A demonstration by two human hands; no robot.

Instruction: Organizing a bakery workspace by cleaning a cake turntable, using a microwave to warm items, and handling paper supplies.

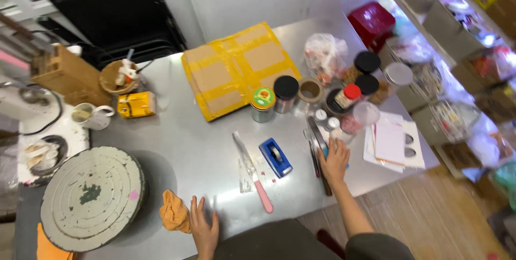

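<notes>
Steel table (pixel 204 147) — the right hand (pixel 334 160) lies flat, fingers spread, on dark utensils (pixel 318 158); the left hand (pixel 204 230) rests open, empty, just beside an orange cloth (pixel 174 212).

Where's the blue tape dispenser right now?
In the head view the blue tape dispenser lies on the steel table, centre-right, between the pink-handled knife and the right hand, just below the black-lidded jar.
</notes>
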